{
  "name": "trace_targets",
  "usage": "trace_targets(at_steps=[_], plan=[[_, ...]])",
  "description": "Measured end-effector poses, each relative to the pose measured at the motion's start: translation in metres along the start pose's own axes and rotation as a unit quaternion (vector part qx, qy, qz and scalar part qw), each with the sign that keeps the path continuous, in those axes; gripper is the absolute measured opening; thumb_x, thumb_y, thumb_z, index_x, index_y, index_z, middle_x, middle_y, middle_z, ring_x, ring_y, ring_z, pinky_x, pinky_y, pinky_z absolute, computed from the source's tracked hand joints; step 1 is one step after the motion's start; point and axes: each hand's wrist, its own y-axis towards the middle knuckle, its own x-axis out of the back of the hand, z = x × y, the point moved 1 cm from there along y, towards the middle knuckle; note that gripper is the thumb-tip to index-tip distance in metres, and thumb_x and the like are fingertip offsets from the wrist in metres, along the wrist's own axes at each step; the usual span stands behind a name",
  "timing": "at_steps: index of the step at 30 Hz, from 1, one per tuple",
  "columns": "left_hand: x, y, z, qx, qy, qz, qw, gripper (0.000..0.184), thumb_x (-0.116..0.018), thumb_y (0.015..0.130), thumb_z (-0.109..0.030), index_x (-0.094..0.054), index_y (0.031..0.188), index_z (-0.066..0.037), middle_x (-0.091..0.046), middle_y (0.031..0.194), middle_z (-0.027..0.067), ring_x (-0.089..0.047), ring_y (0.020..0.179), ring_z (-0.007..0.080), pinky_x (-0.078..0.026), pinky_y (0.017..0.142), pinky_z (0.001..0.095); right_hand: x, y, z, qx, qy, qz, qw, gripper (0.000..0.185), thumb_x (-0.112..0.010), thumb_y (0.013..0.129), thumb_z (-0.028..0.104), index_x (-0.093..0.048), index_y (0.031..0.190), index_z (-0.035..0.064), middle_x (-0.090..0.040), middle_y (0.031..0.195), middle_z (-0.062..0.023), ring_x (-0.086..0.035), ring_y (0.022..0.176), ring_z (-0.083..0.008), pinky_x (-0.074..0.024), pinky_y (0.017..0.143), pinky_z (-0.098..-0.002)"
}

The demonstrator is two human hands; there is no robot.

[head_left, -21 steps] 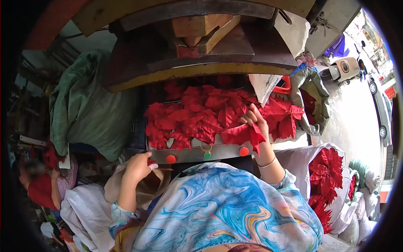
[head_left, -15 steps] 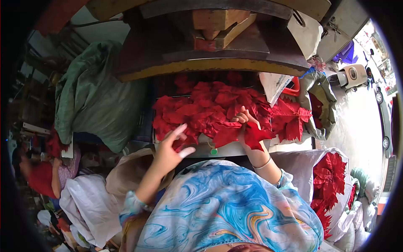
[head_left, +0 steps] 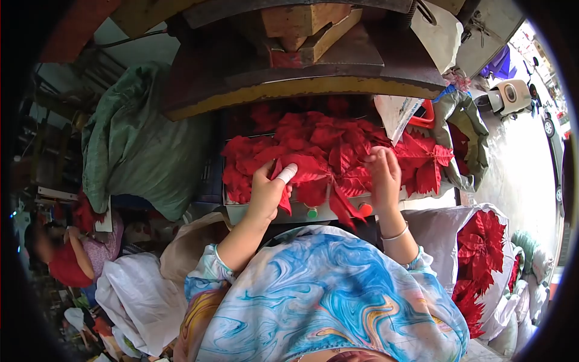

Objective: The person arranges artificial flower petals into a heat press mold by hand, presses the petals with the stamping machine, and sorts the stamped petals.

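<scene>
My left hand (head_left: 269,192), with white wrap around the thumb, pinches a petal of a red cloth poinsettia (head_left: 332,170). Its petals spread to the right and one droops over the front edge of the worktable. Just right of that flower is my right hand (head_left: 386,176), a bangle on the wrist, its fingers curled together. What lies between those fingertips is hidden. Behind both hands a heap of red cloth petals (head_left: 319,130) covers the worktop. A green button (head_left: 312,213) and a red button (head_left: 365,209) show on the front panel.
Overhead hangs a heavy machine head (head_left: 301,90). A green sack (head_left: 142,145) stands left; an open white sack (head_left: 434,220) with red flowers is at right. A white bag (head_left: 395,114) and red basket (head_left: 425,114) sit behind. Another person (head_left: 69,259) sits at far left.
My left hand has moved right and closed on the poinsettia's petal. My right hand has shifted right and up; the red petals that lay against it now hang between the hands. The red button is uncovered.
</scene>
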Motion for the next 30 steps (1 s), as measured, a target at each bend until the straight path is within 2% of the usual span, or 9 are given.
trace_targets(at_steps=[2,5,13,18,20,22,27,28,30], plan=[[-0.001,-0.001,-0.003,0.014,-0.009,-0.015,1.0,0.013,-0.074,0.087,-0.015,-0.065,0.091,-0.006,-0.059,0.072,0.0001,-0.053,0.054,0.0096,-0.045,0.049,0.0255,-0.009,-0.006,0.028,0.049,-0.024,0.013,0.998,0.012,-0.063,0.096,0.017,-0.063,0.097,0.005,-0.064,0.093,-0.0037,-0.058,0.081,-0.0147,-0.0442,0.076,-0.0273],[-0.007,-0.003,-0.005,0.061,-0.051,-0.052,0.995,0.013,-0.071,0.088,-0.013,-0.064,0.098,-0.009,-0.061,0.074,0.0018,-0.054,0.054,0.0116,-0.043,0.048,0.0263,-0.043,-0.025,0.05,0.321,-0.368,0.165,0.857,0.021,-0.081,0.069,0.007,-0.067,0.084,0.01,-0.061,0.085,-0.0032,-0.057,0.076,-0.0227,-0.0422,0.073,-0.0329],[-0.012,-0.008,-0.002,0.073,-0.09,-0.018,0.993,0.013,-0.07,0.089,-0.012,-0.063,0.099,-0.011,-0.063,0.078,0.0012,-0.056,0.057,0.0119,-0.045,0.048,0.0274,-0.064,-0.03,0.023,0.385,-0.448,0.169,0.789,0.015,-0.075,0.076,0.011,-0.066,0.087,0.0121,-0.058,0.083,-0.0027,-0.056,0.078,-0.0225,-0.0399,0.067,-0.0363],[-0.015,-0.014,-0.002,0.094,-0.068,-0.044,0.992,0.011,-0.072,0.088,-0.015,-0.064,0.093,-0.009,-0.061,0.074,0.0013,-0.055,0.056,0.0112,-0.046,0.05,0.0273,-0.058,-0.025,0.023,0.322,-0.341,0.245,0.848,0.013,-0.065,0.083,0.001,-0.056,0.091,0.0056,-0.054,0.086,-0.0114,-0.054,0.078,-0.0302,-0.0439,0.07,-0.0379],[-0.007,-0.01,0.0,0.094,-0.071,-0.052,0.992,0.011,-0.072,0.088,-0.016,-0.064,0.092,-0.009,-0.061,0.073,0.0012,-0.055,0.055,0.0115,-0.045,0.049,0.0276,-0.035,-0.023,0.021,0.234,-0.288,0.218,0.903,0.009,-0.059,0.089,-0.002,-0.052,0.091,0.0033,-0.051,0.086,-0.0111,-0.054,0.078,-0.0271,-0.0443,0.071,-0.0336],[0.008,-0.004,-0.006,0.034,-0.105,-0.063,0.992,0.011,-0.072,0.089,-0.016,-0.064,0.093,-0.009,-0.06,0.071,0.0011,-0.054,0.054,0.0122,-0.045,0.049,0.0281,-0.004,-0.016,0.011,0.069,-0.199,0.123,0.97,0.011,-0.052,0.1,0.01,-0.054,0.093,0.001,-0.054,0.09,-0.0036,-0.051,0.081,-0.0133,-0.0436,0.074,-0.0267],[-0.008,-0.008,-0.004,0.026,-0.1,0.019,0.994,0.01,-0.07,0.09,-0.012,-0.062,0.095,-0.009,-0.059,0.073,0.001,-0.055,0.058,0.0117,-0.044,0.052,0.0261,-0.017,-0.021,0.02,0.019,-0.123,0.212,0.969,0.04,-0.052,0.103,0.024,-0.052,0.135,0.0004,-0.061,0.11,-0.0046,-0.054,0.108,-0.0096,-0.043,0.093,-0.0283],[-0.012,-0.007,-0.002,0.027,-0.101,0.029,0.994,0.01,-0.07,0.09,-0.012,-0.062,0.095,-0.009,-0.059,0.073,0.001,-0.055,0.058,0.0117,-0.044,0.052,0.0261,-0.032,-0.029,0.019,0.047,-0.088,0.224,0.969,0.037,-0.053,0.103,0.021,-0.05,0.133,0.0004,-0.062,0.109,-0.0048,-0.056,0.107,-0.0102,-0.0439,0.093,-0.0273],[-0.021,-0.004,0.004,0.025,-0.085,0.049,0.995,0.014,-0.071,0.089,-0.011,-0.061,0.099,-0.009,-0.061,0.078,0.0025,-0.056,0.06,0.013,-0.046,0.052,0.028,-0.028,-0.049,-0.008,-0.077,0.031,0.248,0.965,0.031,-0.053,0.102,0.016,-0.049,0.128,0.0003,-0.063,0.106,-0.0048,-0.058,0.1,-0.0103,-0.0451,0.09,-0.0255]])
